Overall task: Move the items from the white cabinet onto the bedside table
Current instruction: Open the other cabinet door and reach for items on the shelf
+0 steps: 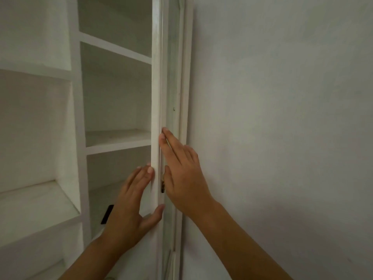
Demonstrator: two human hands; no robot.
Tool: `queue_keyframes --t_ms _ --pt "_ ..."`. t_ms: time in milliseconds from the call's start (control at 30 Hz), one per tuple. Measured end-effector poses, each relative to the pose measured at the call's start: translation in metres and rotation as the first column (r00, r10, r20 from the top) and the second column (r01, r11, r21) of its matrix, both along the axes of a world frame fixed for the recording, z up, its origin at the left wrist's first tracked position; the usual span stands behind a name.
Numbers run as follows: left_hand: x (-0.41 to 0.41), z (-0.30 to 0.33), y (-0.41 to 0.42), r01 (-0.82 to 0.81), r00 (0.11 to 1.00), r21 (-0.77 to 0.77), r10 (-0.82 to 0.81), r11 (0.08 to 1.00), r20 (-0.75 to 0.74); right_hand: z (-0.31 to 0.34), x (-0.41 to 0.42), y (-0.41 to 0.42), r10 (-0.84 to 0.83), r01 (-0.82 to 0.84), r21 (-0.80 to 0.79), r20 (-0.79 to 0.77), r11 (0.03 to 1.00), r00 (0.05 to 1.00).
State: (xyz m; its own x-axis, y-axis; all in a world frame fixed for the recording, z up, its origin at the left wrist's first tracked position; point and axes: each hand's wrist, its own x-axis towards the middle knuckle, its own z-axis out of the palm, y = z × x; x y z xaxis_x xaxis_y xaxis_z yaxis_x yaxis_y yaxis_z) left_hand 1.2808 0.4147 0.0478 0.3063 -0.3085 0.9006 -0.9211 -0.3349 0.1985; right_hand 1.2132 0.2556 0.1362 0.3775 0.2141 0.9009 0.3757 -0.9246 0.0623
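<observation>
Cabinet (80, 118) shelves stand open before you, and your hands are both on its door (156, 98), seen edge-on. Your left hand (129, 207) lies flat and open on the door's inner face, thumb hooked round the edge; your right hand (181, 178) lies flat and open on the outer face, beside a small brass fitting (162, 187). Neither grasps an item. One dark object (107, 214) lies on the lower shelf, partly hidden. You seem to be at the door step; next, free a hand and reach for that object.
</observation>
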Motion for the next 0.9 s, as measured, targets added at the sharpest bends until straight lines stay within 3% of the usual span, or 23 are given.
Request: queue_keyframes --t_ms 233,533,900 --pt "-0.019 0.000 -0.031 0.043 0.999 0.010 -0.043 0.999 -0.030 0.001 -0.031 -0.033 -0.056 0.055 -0.054 -0.021 0.997 0.998" --pt "-0.034 0.007 -0.080 0.097 0.995 0.072 -0.094 0.993 -0.043 0.014 -0.062 -0.080 -0.228 0.250 -0.187 0.131 0.950 0.965" --pt "-0.031 0.004 -0.150 0.118 0.991 0.073 -0.113 0.990 -0.077 0.009 -0.073 -0.165 -0.361 0.366 -0.230 0.067 0.902 0.930"
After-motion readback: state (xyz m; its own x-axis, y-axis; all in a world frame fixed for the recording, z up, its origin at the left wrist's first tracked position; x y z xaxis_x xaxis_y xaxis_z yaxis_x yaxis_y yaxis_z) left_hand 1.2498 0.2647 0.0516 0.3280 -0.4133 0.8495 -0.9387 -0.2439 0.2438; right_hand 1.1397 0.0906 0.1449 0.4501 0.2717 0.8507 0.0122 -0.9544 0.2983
